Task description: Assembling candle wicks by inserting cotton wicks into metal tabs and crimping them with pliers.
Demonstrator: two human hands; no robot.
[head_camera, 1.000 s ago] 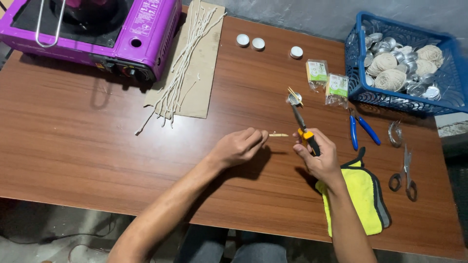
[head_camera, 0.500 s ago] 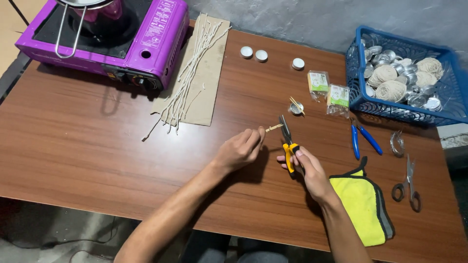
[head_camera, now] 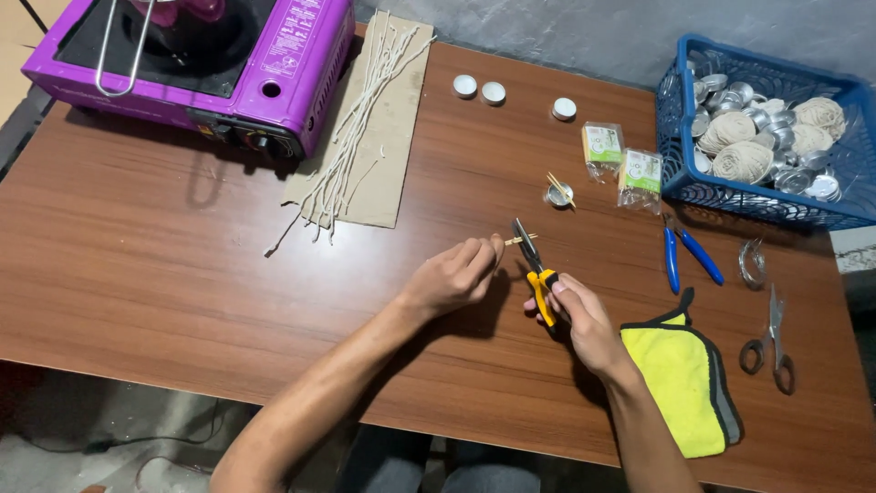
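Hands over table, left hand (head_camera: 452, 274) pinching stick (head_camera: 522, 240), right hand (head_camera: 579, 315) gripping pliers (head_camera: 534, 269)

Wooden worktable against a grey wall

The reddish-brown wooden table (head_camera: 164, 274) fills the view under even light; a rough grey concrete wall (head_camera: 566, 32) runs just behind it, with dim grey floor (head_camera: 82, 429) below its front edge.

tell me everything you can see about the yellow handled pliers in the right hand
The pliers are a small hand tool with yellow and black handles and a dark metal nose. The right hand wraps the handles low on the wooden table, so much of them is hidden. The nose points up and away from the person, slightly leftward, its tip meeting a short, thin pale stick that the left hand pinches from the other side. Whether the nose is clamped on the stick cannot be told.
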